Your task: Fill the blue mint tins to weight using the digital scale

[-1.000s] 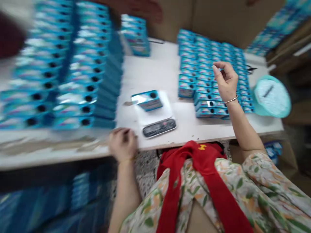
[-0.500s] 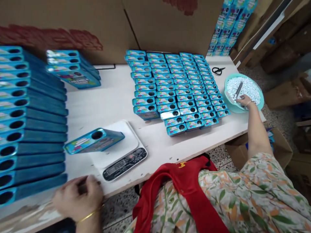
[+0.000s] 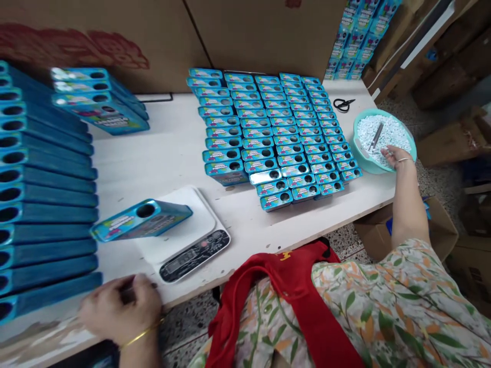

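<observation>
My left hand (image 3: 120,309) rests at the front edge of the table, its fingers loosely curled and a dark hollow between them; I see nothing held. Just beyond it, a white kitchen scale (image 3: 194,258) carries one upright blue tin (image 3: 143,221) with a round dark hole in its top. Far to the right, my right hand (image 3: 399,156) reaches into a turquoise bowl (image 3: 368,162) of small white pellets (image 3: 397,132). Its fingertips are pinched together on pellets, partly hidden. A dark grey metal tool (image 3: 377,135), perhaps tweezers, lies on the pellets.
Rows of blue tins (image 3: 264,148) stand mid-table, several showing pellets through their holes. More tins (image 3: 53,204) line the left, with a small group (image 3: 102,102) at the back. Black scissors (image 3: 343,105) lie near the bowl. Cardboard (image 3: 268,30) rises behind; an open carton (image 3: 378,235) sits below.
The view swung right. My right hand went from above the tin rows down into the bowl, then drew slightly back with pinched fingers. My left hand stays at the table edge.
</observation>
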### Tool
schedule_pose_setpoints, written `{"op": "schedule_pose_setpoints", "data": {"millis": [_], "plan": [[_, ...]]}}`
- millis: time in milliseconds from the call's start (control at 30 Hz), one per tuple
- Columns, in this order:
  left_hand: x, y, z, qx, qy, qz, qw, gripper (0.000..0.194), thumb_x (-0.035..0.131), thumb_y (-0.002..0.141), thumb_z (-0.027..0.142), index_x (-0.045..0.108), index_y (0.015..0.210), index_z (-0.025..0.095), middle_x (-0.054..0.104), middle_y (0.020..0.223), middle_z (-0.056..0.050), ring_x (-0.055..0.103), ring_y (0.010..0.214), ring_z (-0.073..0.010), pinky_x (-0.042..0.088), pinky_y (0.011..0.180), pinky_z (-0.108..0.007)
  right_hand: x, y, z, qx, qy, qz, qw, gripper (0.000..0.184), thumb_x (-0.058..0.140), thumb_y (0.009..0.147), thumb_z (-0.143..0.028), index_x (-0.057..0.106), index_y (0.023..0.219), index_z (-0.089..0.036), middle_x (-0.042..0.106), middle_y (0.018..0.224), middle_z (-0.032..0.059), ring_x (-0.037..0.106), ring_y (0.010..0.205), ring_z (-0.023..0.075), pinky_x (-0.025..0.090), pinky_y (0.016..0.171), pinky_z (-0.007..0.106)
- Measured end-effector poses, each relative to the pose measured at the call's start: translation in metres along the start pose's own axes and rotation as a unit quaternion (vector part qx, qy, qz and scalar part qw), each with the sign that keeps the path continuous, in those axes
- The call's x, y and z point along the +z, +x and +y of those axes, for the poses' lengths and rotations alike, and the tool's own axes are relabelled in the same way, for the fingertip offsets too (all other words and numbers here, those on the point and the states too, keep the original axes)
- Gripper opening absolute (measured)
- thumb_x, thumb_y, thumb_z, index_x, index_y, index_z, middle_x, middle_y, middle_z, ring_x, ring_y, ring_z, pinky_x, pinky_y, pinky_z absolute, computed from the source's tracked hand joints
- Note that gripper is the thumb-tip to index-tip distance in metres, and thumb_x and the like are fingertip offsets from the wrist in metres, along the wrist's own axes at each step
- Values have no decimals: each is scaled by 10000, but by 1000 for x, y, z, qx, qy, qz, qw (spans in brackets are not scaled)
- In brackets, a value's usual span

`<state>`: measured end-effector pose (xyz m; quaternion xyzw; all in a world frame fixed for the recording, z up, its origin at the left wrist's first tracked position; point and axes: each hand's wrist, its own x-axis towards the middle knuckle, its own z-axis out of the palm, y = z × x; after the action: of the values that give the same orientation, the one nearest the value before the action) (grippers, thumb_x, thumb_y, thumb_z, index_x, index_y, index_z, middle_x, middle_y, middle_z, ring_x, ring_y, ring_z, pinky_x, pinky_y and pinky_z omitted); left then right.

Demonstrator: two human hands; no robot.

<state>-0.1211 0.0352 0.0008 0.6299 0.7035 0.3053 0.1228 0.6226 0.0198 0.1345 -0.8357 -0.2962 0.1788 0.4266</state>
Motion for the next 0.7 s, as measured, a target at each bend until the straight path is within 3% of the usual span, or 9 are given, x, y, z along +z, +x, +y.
{"op": "schedule_pose_setpoints", "data": {"millis": [133, 200, 233, 333, 367, 433, 500, 600, 700], "plan": [[3, 1, -3, 4, 27, 1, 1000, 225, 579, 697, 359, 643, 878, 474, 714, 998, 73, 625, 1116, -380, 466, 944, -635, 4, -10, -23, -36, 36, 21, 998, 478, 765, 693, -515, 382, 600, -244, 378, 604, -14, 494, 698, 172, 515, 673, 379], [6, -1, -2, 2, 42, 9, 999, 67, 566, 730, 373, 584, 787, 343, 680, 878, -3, 627, 1029, -348, 483, 923, -598, 18, -21, -47, -62, 70, 5, 996, 487, 835, 607, -534, 434, 576, -262, 392, 566, -12, 471, 635, 167, 458, 622, 367], [8, -2, -2, 2, 40, 15, 999, 89, 543, 753, 385, 555, 766, 299, 659, 847, -39, 620, 979, -337, 490, 896, -578, 30, -29, -64, -77, 91, -10, 993, 456, 871, 567, -512, 480, 577, -277, 422, 564, -3, 456, 604, 169, 420, 597, 375], [16, -2, -6, -7, 56, 25, 998, 174, 496, 806, 400, 555, 793, 237, 650, 903, -107, 594, 957, -295, 485, 877, -494, 86, -69, -127, -139, 126, -145, 972, 267, 881, 633, -425, 639, 687, -328, 560, 648, 41, 531, 636, 218, 374, 565, 394], [19, -1, -9, 0, 53, 20, 998, 182, 492, 829, 386, 564, 810, 221, 647, 924, -124, 585, 965, -288, 474, 881, -475, 109, -89, -151, -160, 127, -203, 958, 209, 866, 674, -397, 683, 746, -328, 590, 686, 50, 546, 640, 218, 379, 560, 394], [22, 1, -12, 11, 47, 26, 998, 188, 487, 870, 365, 578, 844, 203, 637, 956, -134, 573, 975, -271, 457, 887, -438, 158, -137, -197, -193, 144, -273, 931, 234, 899, 616, -326, 714, 748, -271, 589, 626, 49, 526, 537, 182, 375, 504, 370], [24, 1, -12, 19, 38, 32, 999, 179, 493, 895, 350, 587, 870, 200, 627, 975, -128, 563, 983, -261, 442, 895, -419, 207, -186, -236, -256, 115, -369, 886, 188, 841, 706, -326, 707, 801, -234, 606, 629, 33, 537, 520, 153, 427, 506, 333], [25, -2, -10, 24, 23, 36, 999, 161, 504, 916, 337, 596, 894, 208, 618, 990, -118, 551, 999, -260, 427, 908, -414, 278, -238, -269, -320, 77, -470, 819, 142, 781, 761, -287, 674, 800, -202, 586, 578, -5, 537, 498, 125, 466, 497, 276], [26, -3, -9, 28, 12, 41, 999, 156, 504, 929, 330, 604, 913, 211, 616, 1003, -114, 546, 1008, -260, 423, 907, -408, 329, -261, -277, -347, 43, -501, 791, 117, 758, 763, -231, 656, 787, -179, 561, 559, -18, 551, 495, 125, 457, 469, 247]]}}
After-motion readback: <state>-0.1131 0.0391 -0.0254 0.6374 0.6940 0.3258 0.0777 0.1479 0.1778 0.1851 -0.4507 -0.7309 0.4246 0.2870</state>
